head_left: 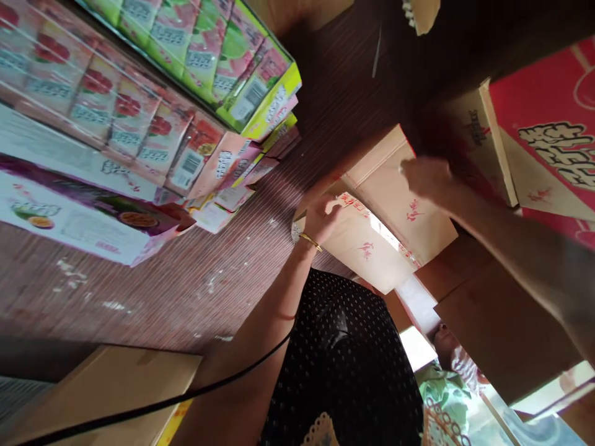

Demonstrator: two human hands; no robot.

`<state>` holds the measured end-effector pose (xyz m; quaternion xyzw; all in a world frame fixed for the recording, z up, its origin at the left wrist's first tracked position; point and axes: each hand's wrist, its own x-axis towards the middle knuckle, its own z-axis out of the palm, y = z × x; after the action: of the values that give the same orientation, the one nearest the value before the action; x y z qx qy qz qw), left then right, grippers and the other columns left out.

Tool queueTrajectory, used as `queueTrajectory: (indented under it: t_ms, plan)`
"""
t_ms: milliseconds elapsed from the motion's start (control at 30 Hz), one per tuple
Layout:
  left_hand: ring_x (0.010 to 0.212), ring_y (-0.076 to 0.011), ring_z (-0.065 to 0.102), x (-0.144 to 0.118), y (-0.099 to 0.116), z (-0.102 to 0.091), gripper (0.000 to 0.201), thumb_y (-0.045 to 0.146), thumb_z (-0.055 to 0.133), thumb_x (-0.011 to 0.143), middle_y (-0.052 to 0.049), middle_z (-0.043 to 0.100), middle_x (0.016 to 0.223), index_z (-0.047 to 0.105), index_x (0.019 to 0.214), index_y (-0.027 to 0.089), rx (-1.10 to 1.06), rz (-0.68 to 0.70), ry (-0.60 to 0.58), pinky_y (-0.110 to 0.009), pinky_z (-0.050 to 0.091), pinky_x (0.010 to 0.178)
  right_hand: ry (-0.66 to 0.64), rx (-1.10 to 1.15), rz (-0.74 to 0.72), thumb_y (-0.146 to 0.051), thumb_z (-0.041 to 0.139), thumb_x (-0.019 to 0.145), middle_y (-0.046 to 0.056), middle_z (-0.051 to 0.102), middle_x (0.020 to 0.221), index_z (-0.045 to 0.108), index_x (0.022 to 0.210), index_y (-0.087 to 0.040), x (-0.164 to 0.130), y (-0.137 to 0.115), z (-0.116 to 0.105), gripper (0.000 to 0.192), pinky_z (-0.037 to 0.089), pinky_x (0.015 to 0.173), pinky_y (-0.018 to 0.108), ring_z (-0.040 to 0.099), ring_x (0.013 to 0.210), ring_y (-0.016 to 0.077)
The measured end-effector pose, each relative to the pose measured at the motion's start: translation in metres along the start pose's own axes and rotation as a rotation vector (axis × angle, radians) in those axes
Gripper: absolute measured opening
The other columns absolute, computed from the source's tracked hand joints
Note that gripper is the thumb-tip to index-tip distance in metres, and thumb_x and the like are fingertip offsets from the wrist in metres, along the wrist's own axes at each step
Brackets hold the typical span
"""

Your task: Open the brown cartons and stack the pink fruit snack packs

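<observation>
A cardboard box [348,241] with red printing stands in front of me, its top flaps folded in toward a bright gap along the middle. A strip of printed tape [405,253] shows near one end of that gap. My left hand [323,218], with a gold bracelet at the wrist, is closed with curled fingers on the near-left edge of the box. My right hand [425,176] is closed like a fist over the far flap [388,179]. Something small and pale shows at its fingertips, too small to name.
Shrink-wrapped stacks of drink cartons [186,124] stand at the left on a striped brown surface [242,272]. Red printed boxes [548,124] rise at the right. More brown cardboard [497,316] lies below my right arm. A black cord [176,402] crosses the lower left.
</observation>
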<state>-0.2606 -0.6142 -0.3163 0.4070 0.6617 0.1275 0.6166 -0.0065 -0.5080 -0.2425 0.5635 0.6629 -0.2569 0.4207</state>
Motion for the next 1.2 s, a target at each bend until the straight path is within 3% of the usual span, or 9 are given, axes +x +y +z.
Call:
queueTrajectory:
  t_ms: [67,200,367,467,533,633,767,1000,1200]
  plan:
    - [0.1,-0.0214,0.069,0.001,0.006,0.0,0.009,0.03,0.056,0.084,-0.003,0.074,0.096,0.062,0.082,0.022,-0.05,-0.039,-0.027,-0.033,0.056,0.099,-0.126,0.246,0.146,-0.019,0.051,0.102,0.016,0.077,0.11,0.069,0.118,-0.016,-0.046,0.0,0.058,0.025,0.054,0.08,0.035,0.074,0.099,0.0278]
    - [0.09,-0.0223,0.066,0.006,0.022,-0.006,0.014,0.033,0.056,0.083,-0.003,0.07,0.083,0.062,0.078,0.022,0.079,-0.088,-0.101,-0.033,0.056,0.087,-0.113,0.782,0.366,-0.031,0.043,0.108,0.011,0.078,0.108,0.069,0.114,-0.02,-0.109,-0.02,0.165,0.029,0.052,0.082,0.03,0.072,0.097,0.0227]
    - [0.12,-0.0309,0.061,0.007,0.056,0.007,0.04,0.026,0.062,0.086,-0.007,0.073,0.108,0.067,0.125,0.021,0.604,0.093,-0.075,-0.048,0.045,0.111,0.019,1.164,0.535,-0.029,0.045,0.105,0.01,0.078,0.106,0.067,0.108,-0.02,-0.105,-0.026,0.225,0.023,0.051,0.088,0.032,0.068,0.095,0.0214]
    - [0.136,-0.0356,0.052,-0.011,0.082,0.055,0.044,0.028,0.064,0.09,-0.013,0.071,0.125,0.067,0.132,0.018,1.024,0.364,-0.239,-0.055,0.034,0.121,0.091,1.342,0.562,-0.026,0.049,0.1,0.006,0.077,0.095,0.065,0.1,-0.022,-0.096,-0.026,0.244,0.017,0.051,0.088,0.034,0.067,0.09,0.0208]
    - [0.134,-0.0363,0.055,-0.027,0.093,0.102,0.038,0.03,0.066,0.091,-0.018,0.072,0.127,0.072,0.124,0.014,1.262,0.481,-0.597,-0.052,0.038,0.118,0.161,1.454,0.6,-0.024,0.05,0.098,0.004,0.076,0.089,0.064,0.094,-0.023,-0.095,-0.029,0.256,0.014,0.052,0.088,0.034,0.067,0.088,0.0201]
    - [0.125,-0.033,0.066,-0.045,0.094,0.169,0.045,0.034,0.068,0.091,-0.018,0.075,0.129,0.072,0.131,0.013,1.425,0.423,-1.005,-0.042,0.047,0.108,0.23,1.581,0.588,-0.024,0.054,0.095,0.001,0.074,0.083,0.061,0.089,-0.023,-0.096,-0.033,0.271,0.01,0.054,0.087,0.034,0.068,0.084,0.0188]
    - [0.121,-0.0298,0.07,-0.057,0.084,0.212,0.041,0.026,0.061,0.097,-0.017,0.075,0.132,0.073,0.134,0.015,1.398,0.243,-0.994,-0.034,0.052,0.095,0.293,1.788,0.567,-0.031,0.055,0.098,-0.002,0.069,0.071,0.056,0.082,-0.022,-0.097,-0.017,0.29,0.018,0.056,0.078,0.029,0.067,0.072,0.0149]
    - [0.109,-0.0318,0.074,-0.1,0.08,0.193,0.04,0.012,0.042,0.101,-0.021,0.079,0.106,0.08,0.11,0.008,1.349,0.38,-0.849,-0.044,0.047,0.098,0.289,1.894,0.685,-0.045,0.06,0.103,-0.006,0.062,0.061,0.052,0.086,-0.022,-0.087,0.018,0.315,0.03,0.053,0.067,0.023,0.061,0.056,0.011]
    - [0.101,-0.0291,0.072,-0.205,0.06,0.092,0.028,0.013,0.051,0.099,-0.014,0.076,0.097,0.079,0.099,0.017,1.209,0.4,-0.855,-0.044,0.051,0.094,0.271,1.918,0.647,-0.031,0.06,0.102,-0.001,0.067,0.072,0.054,0.088,-0.021,-0.097,0.026,0.31,0.018,0.058,0.085,0.033,0.067,0.067,0.0141]
